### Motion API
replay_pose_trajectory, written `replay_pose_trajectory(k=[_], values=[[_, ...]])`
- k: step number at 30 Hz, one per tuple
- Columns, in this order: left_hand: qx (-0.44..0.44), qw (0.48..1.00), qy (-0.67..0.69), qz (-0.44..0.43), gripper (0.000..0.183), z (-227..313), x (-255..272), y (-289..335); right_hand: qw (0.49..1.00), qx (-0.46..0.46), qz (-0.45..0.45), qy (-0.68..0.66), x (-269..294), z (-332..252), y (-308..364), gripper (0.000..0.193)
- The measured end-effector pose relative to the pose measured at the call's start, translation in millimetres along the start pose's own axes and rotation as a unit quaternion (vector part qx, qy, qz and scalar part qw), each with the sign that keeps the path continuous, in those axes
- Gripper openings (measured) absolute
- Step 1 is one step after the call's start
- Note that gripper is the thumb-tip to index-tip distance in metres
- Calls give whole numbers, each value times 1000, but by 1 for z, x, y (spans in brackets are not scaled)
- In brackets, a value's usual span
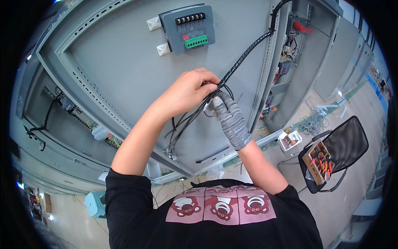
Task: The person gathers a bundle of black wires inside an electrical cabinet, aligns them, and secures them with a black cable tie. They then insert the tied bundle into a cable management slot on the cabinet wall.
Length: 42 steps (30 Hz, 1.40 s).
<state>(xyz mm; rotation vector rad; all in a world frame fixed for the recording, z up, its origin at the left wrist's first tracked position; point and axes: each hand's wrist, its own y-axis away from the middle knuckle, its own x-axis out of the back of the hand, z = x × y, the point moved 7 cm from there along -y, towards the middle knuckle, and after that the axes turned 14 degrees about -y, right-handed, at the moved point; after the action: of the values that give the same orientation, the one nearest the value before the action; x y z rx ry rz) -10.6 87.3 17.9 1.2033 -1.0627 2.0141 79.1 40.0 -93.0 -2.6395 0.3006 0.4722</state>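
My bare left hand pinches a bundle of thin black wires where they come out of a black wrapped cable harness. Just below it, my right hand, in a grey knitted glove, closes round the same wires. Loose wire ends hang down to the left of the glove, and a few loop out beside its fingers. The harness runs up and right to the frame of a grey cabinet door. Above my hands a meter module with black and green terminal blocks sits in the door panel.
Two white adhesive mounts stick to the panel by the module. At right stand an open cabinet with wiring, a black chair bearing a tool box, and a white tray. A light blue stool is at lower left.
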Motion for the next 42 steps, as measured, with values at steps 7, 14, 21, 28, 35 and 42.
replay_pose_trajectory(k=[7,14,21,28,35,42], values=[[3,996,-78,33,15,8,14,6,839,-189,37,-509,-29,31,-11,27],[47,904,-390,168,20,41,17,18,874,-193,75,-439,-23,28,-32,14],[-22,885,-461,63,14,70,-43,60,868,-202,17,-454,-22,17,-24,18],[20,949,-154,273,14,43,23,50,954,-105,-72,-270,-6,10,-34,15],[182,945,267,39,17,-5,-12,29,996,9,-37,-87,2,-6,-31,18],[88,981,174,10,16,17,-22,21,960,-42,9,-275,8,17,-40,10]])
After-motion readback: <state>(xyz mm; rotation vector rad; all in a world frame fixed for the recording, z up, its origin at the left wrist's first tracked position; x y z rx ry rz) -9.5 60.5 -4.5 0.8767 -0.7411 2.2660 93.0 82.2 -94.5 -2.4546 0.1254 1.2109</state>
